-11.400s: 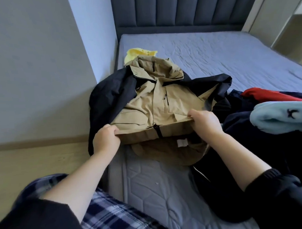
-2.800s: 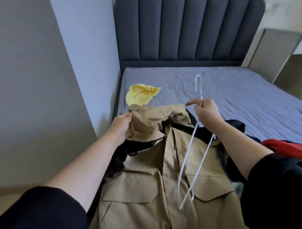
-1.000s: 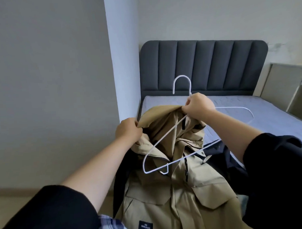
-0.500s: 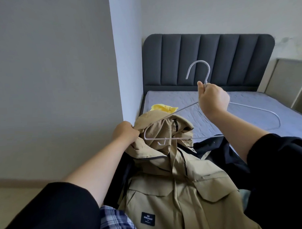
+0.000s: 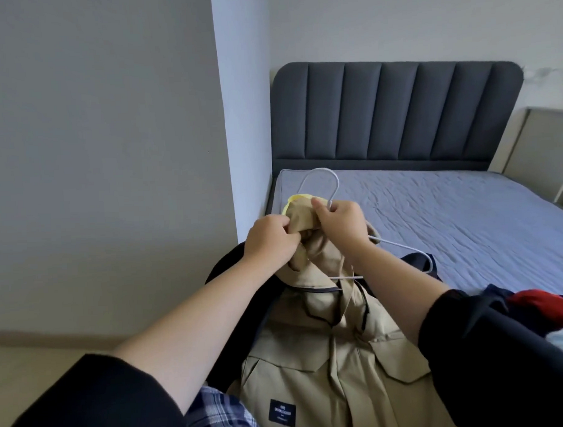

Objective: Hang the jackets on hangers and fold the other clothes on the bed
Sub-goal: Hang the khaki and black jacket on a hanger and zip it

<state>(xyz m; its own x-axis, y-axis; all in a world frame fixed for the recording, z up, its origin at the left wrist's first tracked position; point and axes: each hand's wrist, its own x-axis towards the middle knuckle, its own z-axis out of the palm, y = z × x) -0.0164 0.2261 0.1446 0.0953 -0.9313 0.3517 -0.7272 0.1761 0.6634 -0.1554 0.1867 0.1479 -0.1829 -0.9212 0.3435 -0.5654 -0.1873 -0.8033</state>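
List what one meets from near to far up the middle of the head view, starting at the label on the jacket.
Going away from the camera: black label → tan jacket → left hand and right hand at its hood → white hanger hook → mattress → headboard.

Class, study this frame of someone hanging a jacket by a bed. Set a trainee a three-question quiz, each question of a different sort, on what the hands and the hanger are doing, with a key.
1. True or false: the white wire hanger lies untouched on the bed.
2. What does the left hand grip? A) the tan jacket near its collar B) a pillow C) a shoe
3. Fill in: the right hand holds the hanger just below its ____.

Key: 1 false; 2 A; 3 hook.
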